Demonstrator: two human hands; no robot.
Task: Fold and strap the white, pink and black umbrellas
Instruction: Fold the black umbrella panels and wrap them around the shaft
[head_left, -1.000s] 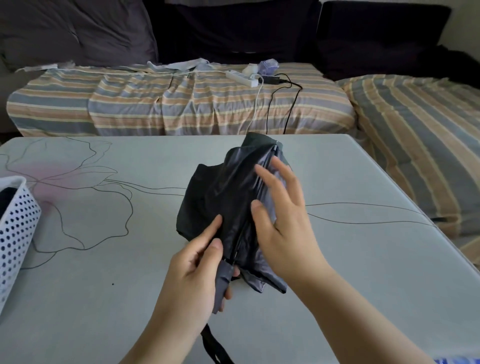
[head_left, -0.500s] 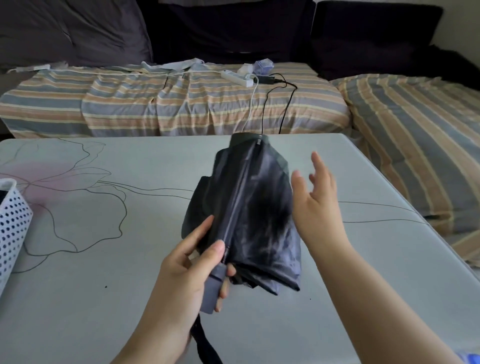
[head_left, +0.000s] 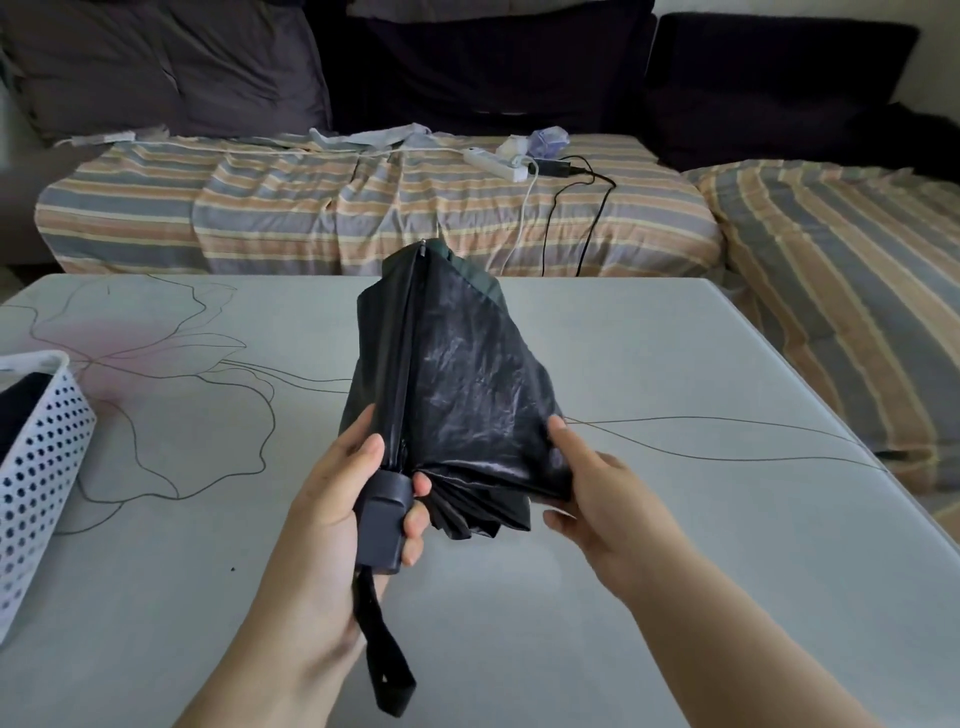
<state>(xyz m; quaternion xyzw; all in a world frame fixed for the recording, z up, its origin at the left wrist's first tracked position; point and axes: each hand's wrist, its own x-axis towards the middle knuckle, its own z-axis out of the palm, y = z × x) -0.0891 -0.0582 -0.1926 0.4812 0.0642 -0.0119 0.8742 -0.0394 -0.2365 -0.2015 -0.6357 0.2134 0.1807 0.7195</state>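
Fingers of the left hand curl round the grey handle of the black umbrella, the thumb lying along the handle's left side with its tip up against the canopy's lower edge, the fingertips showing on the right side of the handle. From the bottom of the handle a black wrist strap hangs down past the left wrist. The right hand grips the lower right edge of the loose canopy: its thumb presses on the glossy fabric from above while the other fingers go underneath, so the cloth sits pinched between them; how far those lower fingers curl I cannot tell, since the fabric and the hand hide them. The umbrella is held up off the table, tip pointing away from the person toward the sofa, with its canopy collapsed but still spread wide and unwrapped, pleats bunched just right of the handle. A rib runs straight from the handle up to the tip along the canopy's left part. At the left edge of the table stands a white perforated basket with something dark inside. On the striped sofa cover lies a white power strip with cables running down the front.
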